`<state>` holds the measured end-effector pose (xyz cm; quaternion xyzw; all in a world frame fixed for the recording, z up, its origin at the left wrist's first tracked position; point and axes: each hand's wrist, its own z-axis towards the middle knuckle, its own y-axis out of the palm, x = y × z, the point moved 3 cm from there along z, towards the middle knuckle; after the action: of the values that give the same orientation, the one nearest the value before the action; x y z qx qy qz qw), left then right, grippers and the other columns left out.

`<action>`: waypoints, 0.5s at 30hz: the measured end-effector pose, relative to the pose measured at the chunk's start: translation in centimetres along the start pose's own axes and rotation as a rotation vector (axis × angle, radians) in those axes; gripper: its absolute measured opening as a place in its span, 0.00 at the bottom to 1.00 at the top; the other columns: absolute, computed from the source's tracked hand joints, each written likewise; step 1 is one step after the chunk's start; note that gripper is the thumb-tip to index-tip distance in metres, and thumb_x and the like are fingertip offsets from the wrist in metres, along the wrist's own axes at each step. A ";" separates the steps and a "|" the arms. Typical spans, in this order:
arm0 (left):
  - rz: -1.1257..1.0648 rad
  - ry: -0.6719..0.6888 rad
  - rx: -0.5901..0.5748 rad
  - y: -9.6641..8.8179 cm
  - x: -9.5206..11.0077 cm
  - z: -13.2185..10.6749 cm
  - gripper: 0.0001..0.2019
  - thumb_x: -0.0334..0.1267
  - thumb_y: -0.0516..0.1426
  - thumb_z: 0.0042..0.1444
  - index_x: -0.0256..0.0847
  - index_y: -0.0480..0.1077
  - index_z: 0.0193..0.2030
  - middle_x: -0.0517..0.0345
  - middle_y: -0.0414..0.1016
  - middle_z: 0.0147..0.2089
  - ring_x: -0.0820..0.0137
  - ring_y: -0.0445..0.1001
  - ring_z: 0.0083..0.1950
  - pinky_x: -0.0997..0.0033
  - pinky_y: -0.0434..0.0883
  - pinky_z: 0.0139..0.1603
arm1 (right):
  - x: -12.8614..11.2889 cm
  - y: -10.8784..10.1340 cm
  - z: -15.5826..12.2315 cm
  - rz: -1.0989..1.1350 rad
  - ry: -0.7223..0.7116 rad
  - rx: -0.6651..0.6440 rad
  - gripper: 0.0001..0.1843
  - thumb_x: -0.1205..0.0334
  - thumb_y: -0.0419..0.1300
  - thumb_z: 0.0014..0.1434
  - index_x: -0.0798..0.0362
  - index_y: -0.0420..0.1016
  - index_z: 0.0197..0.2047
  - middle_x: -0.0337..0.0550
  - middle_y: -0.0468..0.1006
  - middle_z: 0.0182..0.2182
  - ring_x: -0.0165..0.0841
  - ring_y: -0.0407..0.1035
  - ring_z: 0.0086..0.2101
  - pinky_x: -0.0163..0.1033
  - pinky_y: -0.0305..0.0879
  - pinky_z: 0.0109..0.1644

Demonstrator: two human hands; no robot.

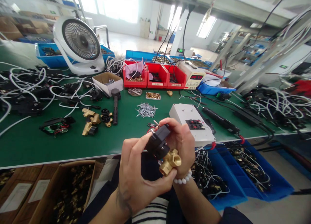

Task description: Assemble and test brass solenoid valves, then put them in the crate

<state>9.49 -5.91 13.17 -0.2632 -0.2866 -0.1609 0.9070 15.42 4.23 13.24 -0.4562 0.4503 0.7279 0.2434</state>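
A brass valve (170,162) with a black actuator housing (157,141) on it is held up in front of my body, tilted. My left hand (136,172) grips it from the left, fingers on the black housing and thumb at the brass body. From the right, my right hand (186,144) curls round the far side of the same piece; some of its fingertips are hidden. Thin red wires and a metal tip show at the top of the housing. Just beyond lies a pile of small metal pins (146,110) on the green bench (126,133).
Brass fittings (91,120), a black-handled hammer-like tool (116,107) and an opened circuit-board unit (57,126) lie left. A grey switch box (187,115) and a black electric screwdriver (221,120) lie right. Red bins (156,80) and a fan (82,42) stand behind.
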 end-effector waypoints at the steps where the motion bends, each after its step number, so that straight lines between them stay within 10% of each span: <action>1: -0.017 -0.038 -0.014 0.2 -0.7 -0.1 0.35 0.41 0.66 0.48 0.39 0.61 0.61 0.53 0.66 0.48 0.64 0.69 0.47 0.64 0.76 0.46 | 0.4 -0.2 0.4 -0.066 -0.018 -0.022 0.26 0.41 0.46 0.67 0.50 0.76 0.40 0.45 0.76 0.36 0.39 0.71 0.41 0.47 0.70 0.50; 8: -0.185 -0.353 -0.031 2.6 -9.5 -2.1 0.28 0.43 0.65 0.51 0.43 0.63 0.58 0.55 0.64 0.47 0.65 0.70 0.49 0.63 0.78 0.46 | 3.1 -3.7 6.6 -0.695 -0.212 0.057 0.17 0.52 0.60 0.60 0.54 0.74 0.47 0.49 0.76 0.44 0.38 0.72 0.43 0.44 0.70 0.46; 15: -0.290 -0.418 -0.118 2.1 -13.2 -3.3 0.30 0.44 0.66 0.51 0.43 0.62 0.60 0.54 0.62 0.50 0.65 0.69 0.53 0.65 0.80 0.47 | 6.8 -3.8 12.6 -1.537 0.068 -0.201 0.08 0.67 0.60 0.64 0.55 0.75 0.47 0.53 0.74 0.49 0.38 0.71 0.48 0.42 0.65 0.54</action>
<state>1.47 -4.26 2.06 -0.2993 -0.4927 -0.2475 0.7787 9.57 16.71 7.85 -0.6826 -0.0536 0.3777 0.6233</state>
